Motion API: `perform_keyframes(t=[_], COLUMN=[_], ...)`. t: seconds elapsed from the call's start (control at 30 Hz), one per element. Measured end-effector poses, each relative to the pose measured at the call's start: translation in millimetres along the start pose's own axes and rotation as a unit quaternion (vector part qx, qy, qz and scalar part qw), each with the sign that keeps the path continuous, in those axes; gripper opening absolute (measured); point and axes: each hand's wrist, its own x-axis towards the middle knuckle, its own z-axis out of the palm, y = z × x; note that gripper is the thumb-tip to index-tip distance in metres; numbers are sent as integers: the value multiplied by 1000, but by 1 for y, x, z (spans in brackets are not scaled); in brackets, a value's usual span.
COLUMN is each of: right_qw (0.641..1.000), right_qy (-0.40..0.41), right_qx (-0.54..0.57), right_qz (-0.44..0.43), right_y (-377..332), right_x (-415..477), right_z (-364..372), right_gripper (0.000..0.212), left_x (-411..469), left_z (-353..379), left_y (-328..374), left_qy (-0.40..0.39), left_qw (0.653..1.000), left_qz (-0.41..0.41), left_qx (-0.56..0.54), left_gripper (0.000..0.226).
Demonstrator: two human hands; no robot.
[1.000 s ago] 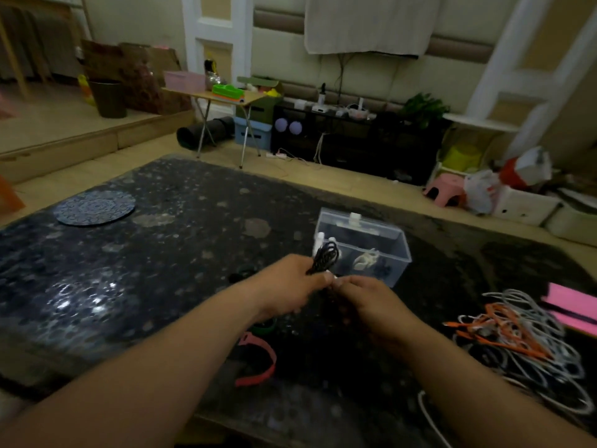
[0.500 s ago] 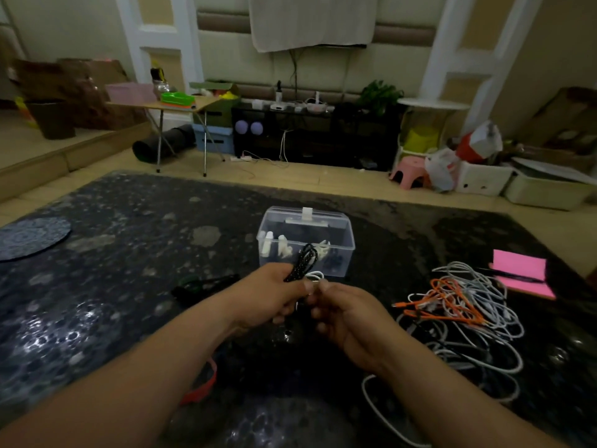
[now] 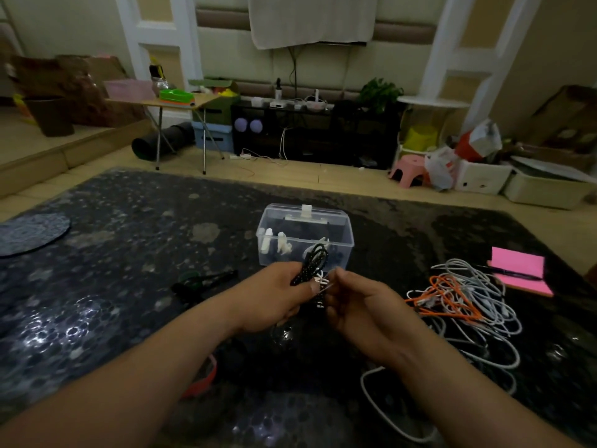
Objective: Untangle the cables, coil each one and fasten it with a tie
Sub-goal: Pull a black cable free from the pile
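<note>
Colours on the desk
Black speckled cable (image 3: 311, 263); orange and white cables (image 3: 465, 299); pink notepad (image 3: 520, 273); dark mottled desk (image 3: 129, 253); clear box (image 3: 303, 240).

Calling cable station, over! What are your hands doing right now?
Left hand grips the coiled black cable. Right hand pinches a white tie at the coil. Tangled pile of orange and white cables waits to the right. Nothing in the way.

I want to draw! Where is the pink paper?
Head view: the pink notepad lies far right on the table, beside the tangled cables.
</note>
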Motion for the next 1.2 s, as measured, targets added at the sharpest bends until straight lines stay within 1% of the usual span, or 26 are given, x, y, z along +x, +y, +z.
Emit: perform_keyframes(t=[0.1, 0.2, 0.3, 0.33, 0.43, 0.5, 0.53, 0.57, 0.6, 0.67, 0.77, 0.87, 0.93, 0.97, 1.0, 1.03, 1.1, 1.17, 1.2], right_qw=[999, 996, 990, 987, 983, 983, 981, 976, 969, 955, 936, 892, 870, 862, 858, 858, 856, 857, 864], right_qy=[-42, -92, -74, -69, -70, -41, -26, -18, -16, -20, -28, -42, -52, -54, -53, -51, -37, -25, -22], right_qx=[0, -4, -114, -141, -160, -155, -163, -181, -205, -253, -322, -432, -478, -492, -499, -501, -507, -508, -496], right_qz=[3, -4, -22, -27, -58, -87, -106, -124, -139, -150, -139, -122, -113, -110, -107, -103, -89, -81, -83], right_y=[-7, -10, -6, -4, -2, -4, -7, -10, -12, -16, -19, -18, -14, -12, -11, -10, -9, -6, -4], right_x=[-9, -12, -11, -10, -8, -6, -6, -6, -8, -11, -15, -18, -17, -17, -16, -15, -14, -13, -12], right_z=[-2, -4, -6, -7, -9, -11, -11, -11, -11, -9, -11, -15, -14, -13, -12, -12, -9, -8, -8], right_gripper=[16, 14, 33, 36, 33, 35, 35, 37, 38, 33, 33, 32, 28, 27, 26, 25, 22, 17, 15], left_x=[-5, -7, -9, -10, -13, -13, -12, -12, -12, -10, -11, -14, -16, -17, -18, -18, -17, -15, -14], left_z=[-1, 3, 5, 5, 5, 5, 5, 6, 6, 8, 8, 9, 12, 15, 18, 20, 24, 24, 24], left_y=[0, 1, 3, 3, 5, 4, 4, 4, 4, 2, -2, -2, 2, 3, 4, 5, 3, -2, -4], left_qy=[34, 56, 46, 38, 20, 13, 10, 6, 3, -4, -3, -13, -14, -14, -9, 1, 23, 27, 24], left_qw=[999, 998, 998, 998, 995, 993, 995, 998, 999, 990, 971, 927, 888, 875, 868, 871, 899, 929, 938], left_qz=[22, 30, 19, 18, 19, 22, 24, 29, 39, 58, 52, 42, 49, 54, 55, 54, 47, 47, 50], left_qx=[18, 7, -34, -48, -93, -112, -99, -60, 3, 125, 233, 372, 457, 481, 493, 488, 434, 367, 341], left_gripper=[22, 21, 18, 14, 12, 16, 16, 15, 15, 15, 19, 26, 32, 31, 28, 23, 17, 23, 26])
